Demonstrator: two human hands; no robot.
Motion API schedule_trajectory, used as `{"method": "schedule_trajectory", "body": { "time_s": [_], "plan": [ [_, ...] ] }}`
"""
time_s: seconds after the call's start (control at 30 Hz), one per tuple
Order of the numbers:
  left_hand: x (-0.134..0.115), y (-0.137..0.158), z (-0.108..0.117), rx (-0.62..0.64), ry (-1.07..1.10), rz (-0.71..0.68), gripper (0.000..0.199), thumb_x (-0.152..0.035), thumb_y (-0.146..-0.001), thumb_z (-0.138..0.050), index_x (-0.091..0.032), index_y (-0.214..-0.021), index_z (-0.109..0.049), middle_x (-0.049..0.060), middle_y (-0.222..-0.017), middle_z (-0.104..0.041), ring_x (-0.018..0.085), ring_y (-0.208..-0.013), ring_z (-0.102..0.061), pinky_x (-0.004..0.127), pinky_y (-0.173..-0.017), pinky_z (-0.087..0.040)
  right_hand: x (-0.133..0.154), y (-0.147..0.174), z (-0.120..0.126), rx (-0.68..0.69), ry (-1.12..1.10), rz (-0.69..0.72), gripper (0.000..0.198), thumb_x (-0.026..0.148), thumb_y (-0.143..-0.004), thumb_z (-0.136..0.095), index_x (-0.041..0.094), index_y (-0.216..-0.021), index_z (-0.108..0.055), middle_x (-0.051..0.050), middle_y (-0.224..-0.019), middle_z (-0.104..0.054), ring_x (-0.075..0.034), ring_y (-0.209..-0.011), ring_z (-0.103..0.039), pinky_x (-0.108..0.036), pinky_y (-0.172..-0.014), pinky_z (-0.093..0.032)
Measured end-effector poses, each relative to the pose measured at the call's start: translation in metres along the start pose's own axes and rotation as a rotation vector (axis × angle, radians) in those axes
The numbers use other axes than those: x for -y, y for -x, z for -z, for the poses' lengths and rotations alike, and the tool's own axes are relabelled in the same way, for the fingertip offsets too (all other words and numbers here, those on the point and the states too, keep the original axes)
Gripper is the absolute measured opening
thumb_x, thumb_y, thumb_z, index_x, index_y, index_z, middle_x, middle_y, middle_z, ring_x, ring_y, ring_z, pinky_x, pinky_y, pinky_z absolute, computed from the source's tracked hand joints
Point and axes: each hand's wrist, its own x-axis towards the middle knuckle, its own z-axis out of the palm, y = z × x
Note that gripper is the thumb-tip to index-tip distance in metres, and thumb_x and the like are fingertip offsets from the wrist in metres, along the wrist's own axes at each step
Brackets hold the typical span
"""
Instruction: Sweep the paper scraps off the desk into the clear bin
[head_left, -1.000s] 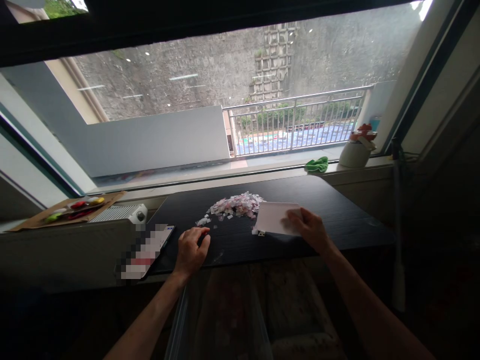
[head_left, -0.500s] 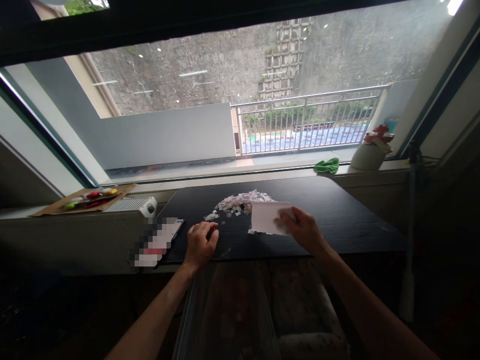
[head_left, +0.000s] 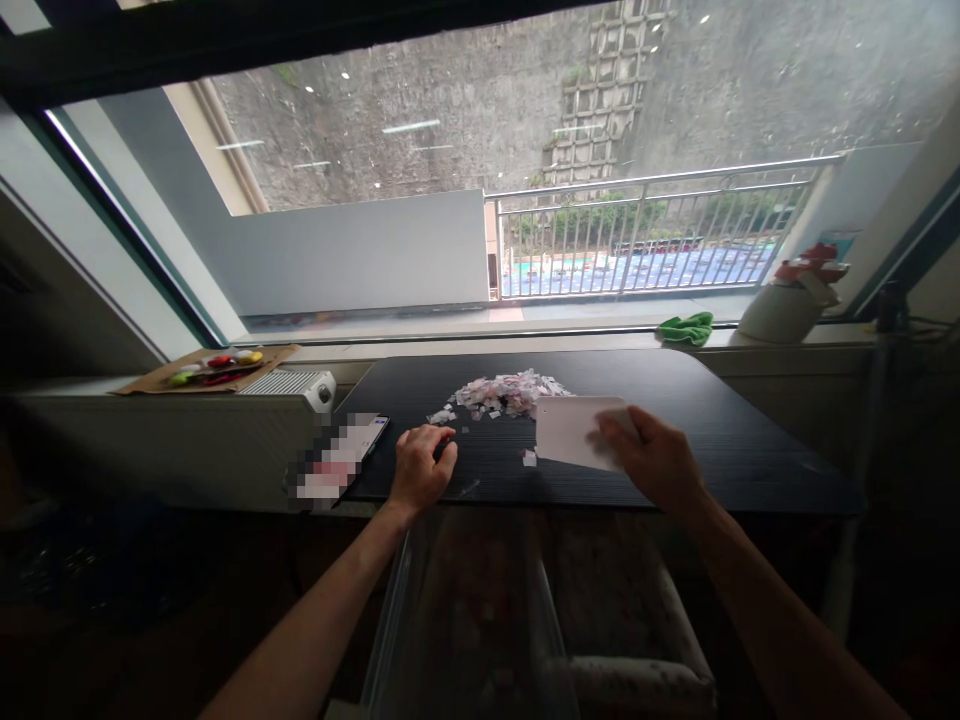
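A thin pale rectangular card is gripped at its right end by my right hand, thumb and fingers closed on it. It is tilted over the dark table and covers the lower right of a heap of small white and pinkish paper scraps. One loose scrap lies by the card's lower left corner. My left hand rests near the table's front edge, left of the card. Its fingers are loosely bent, with the thumb apart and nothing seen in it.
A phone, partly pixelated, lies at the table's left edge. A clear bin stands below the front edge, beside a stained pale seat. On the sill are a green cloth and a white jug. Left is a radiator with cardboard on top.
The view has turned slightly left, so everything sits further right. The card in my right hand has shifted a little right relative to the heap. My left hand has stayed about where it was.
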Motion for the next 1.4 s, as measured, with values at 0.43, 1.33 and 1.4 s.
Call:
{"method": "schedule_trajectory", "body": {
  "time_s": [0.43,1.33,1.4],
  "plan": [
    [-0.002,0.0,0.001,0.013,-0.014,0.027,0.024,-0.027,-0.085,-0.047,-0.021,-0.095,-0.068,0.006,-0.099,-0.073,0.024,-0.1,-0.064,0.046,-0.103,-0.039,0.014,-0.008,-0.031,0.205,-0.104,0.033,0.03,0.049,-0.086,-0.057,0.02,-0.089,-0.065,-0.007,-0.084,-0.077,-0.022,-0.076,-0.073,-0.03,-0.061,-0.056],
    [-0.069,0.006,-0.006,0.388,-0.167,-0.355,0.028,-0.03,-0.09,-0.054,-0.028,-0.114,-0.068,0.008,-0.113,-0.06,0.028,-0.115,-0.051,0.07,-0.113,-0.017,0.002,0.006,0.011,0.015,0.212,0.118,0.024,0.045,-0.081,-0.06,0.023,-0.082,-0.068,-0.002,-0.065,-0.072,-0.018,-0.058,-0.065,-0.027,-0.051,-0.048],
    [-0.066,0.009,-0.005,0.383,-0.167,-0.346,0.029,-0.028,-0.09,-0.053,-0.026,-0.116,-0.068,0.009,-0.112,-0.06,0.028,-0.114,-0.052,0.069,-0.113,-0.017,0.003,0.006,0.012,0.008,0.207,0.11,0.024,0.045,-0.081,-0.06,0.023,-0.083,-0.068,-0.002,-0.067,-0.073,-0.019,-0.06,-0.067,-0.027,-0.052,-0.049]
  ]
}}
